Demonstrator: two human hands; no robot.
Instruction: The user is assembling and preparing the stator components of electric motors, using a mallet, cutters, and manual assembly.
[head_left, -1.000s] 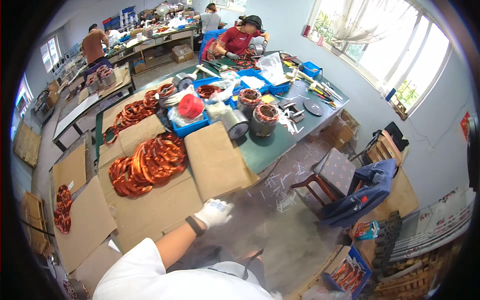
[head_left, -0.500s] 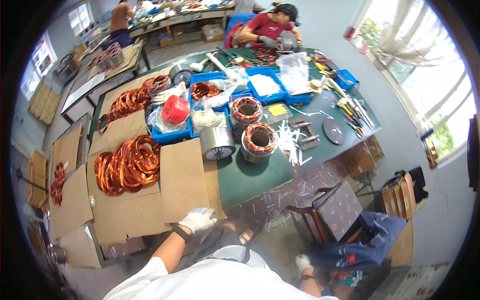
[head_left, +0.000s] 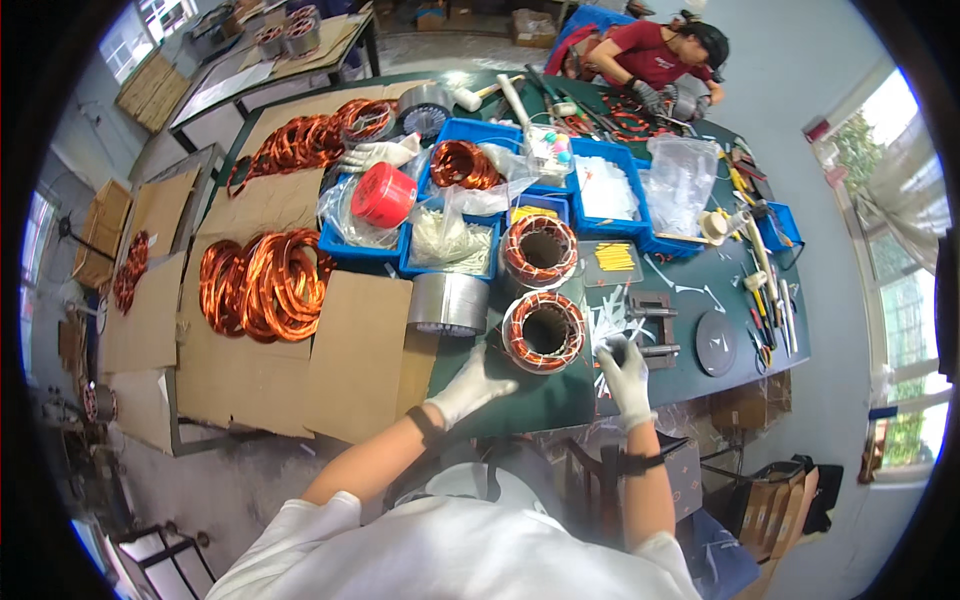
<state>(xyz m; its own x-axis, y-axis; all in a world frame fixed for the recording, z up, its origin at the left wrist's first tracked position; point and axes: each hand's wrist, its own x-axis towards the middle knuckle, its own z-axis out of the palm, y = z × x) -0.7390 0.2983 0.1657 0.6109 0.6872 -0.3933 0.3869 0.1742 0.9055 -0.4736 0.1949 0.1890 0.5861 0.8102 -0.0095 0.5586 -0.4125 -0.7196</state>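
My left hand (head_left: 472,388), in a white glove, is open over the green table edge, its thumb apart from the fingers. It is just left of the nearest motor stator (head_left: 546,361), a ring core with laced copper windings; I cannot tell whether they touch. A second wound stator (head_left: 513,262) stands right behind it. My right hand (head_left: 627,385), gloved with greyish fingertips, is open at the near side of a heap of white strips (head_left: 607,318), fingers spread and pointing away from me. A bare metal stator core (head_left: 447,303) lies on its side beyond my left hand.
Copper coils (head_left: 265,290) and cardboard (head_left: 360,318) cover the table's left side. Blue bins (head_left: 497,270) stand behind the stators. A grey metal fixture (head_left: 655,330), a dark disc (head_left: 715,343) and hand tools (head_left: 762,305) lie right. A co-worker (head_left: 655,55) works across the table.
My view has turned and come closer to the table. My left hand has moved right, off the cardboard to beside the stator. My right hand has risen from low beside the chair to the strips.
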